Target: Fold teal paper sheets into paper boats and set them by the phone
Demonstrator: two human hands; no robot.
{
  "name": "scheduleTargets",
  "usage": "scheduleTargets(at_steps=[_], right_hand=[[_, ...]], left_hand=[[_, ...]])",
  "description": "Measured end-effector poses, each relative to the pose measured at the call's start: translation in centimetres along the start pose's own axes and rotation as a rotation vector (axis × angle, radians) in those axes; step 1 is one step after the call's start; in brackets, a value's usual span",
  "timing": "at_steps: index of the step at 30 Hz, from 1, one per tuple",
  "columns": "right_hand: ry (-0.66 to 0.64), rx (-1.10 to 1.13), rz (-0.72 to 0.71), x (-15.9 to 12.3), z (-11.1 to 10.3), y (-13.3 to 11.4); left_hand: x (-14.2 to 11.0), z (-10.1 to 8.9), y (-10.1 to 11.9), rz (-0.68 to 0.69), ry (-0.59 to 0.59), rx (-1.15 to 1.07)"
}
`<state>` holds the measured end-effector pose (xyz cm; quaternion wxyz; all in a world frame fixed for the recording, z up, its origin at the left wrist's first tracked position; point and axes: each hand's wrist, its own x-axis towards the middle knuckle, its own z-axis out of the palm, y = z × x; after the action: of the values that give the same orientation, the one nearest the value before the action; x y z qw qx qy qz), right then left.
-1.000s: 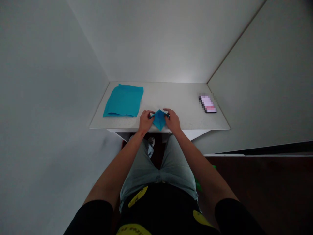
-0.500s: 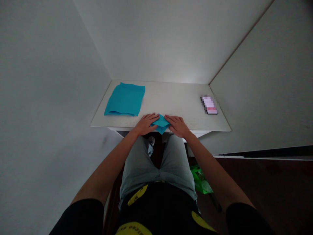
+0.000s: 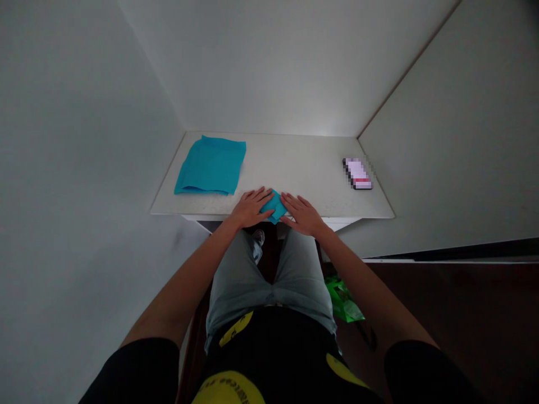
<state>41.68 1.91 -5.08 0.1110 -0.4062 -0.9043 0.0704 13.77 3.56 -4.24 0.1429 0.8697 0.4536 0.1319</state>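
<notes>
A small folded piece of blue paper (image 3: 273, 205) lies at the near edge of a white table (image 3: 295, 168). My left hand (image 3: 249, 206) rests flat on its left side with fingers stretched out. My right hand (image 3: 304, 213) lies flat on its right side, fingers spread. Both palms press down on the paper and the tabletop. Only a narrow strip of the paper shows between the two hands.
A stack of blue paper sheets (image 3: 211, 166) lies at the table's far left. A phone (image 3: 357, 174) lies at the right, near the wall. Walls close the table in on three sides. A green bag (image 3: 341, 298) sits on the dark floor under the table's right.
The hands went from pinching the paper's upper corners to lying flat on it. The paper now looks flatter and smaller between them.
</notes>
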Motion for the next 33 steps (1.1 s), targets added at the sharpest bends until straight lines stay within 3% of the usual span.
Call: scheduleTargets(at_steps=[13,22,33], right_hand=[[-0.002,0.042,-0.073,-0.6,-0.1,-0.1],[-0.019,-0.008,0.026,0.6,-0.1,0.2],[-0.046,0.025,0.059,0.8,-0.7,1.2]], left_hand=[[-0.3,-0.4,0.2,0.05,-0.027,0.039],[-0.4,-0.3,0.4,0.039,0.049,0.046],[-0.6,-0.6,0.6,0.086,0.04,-0.049]])
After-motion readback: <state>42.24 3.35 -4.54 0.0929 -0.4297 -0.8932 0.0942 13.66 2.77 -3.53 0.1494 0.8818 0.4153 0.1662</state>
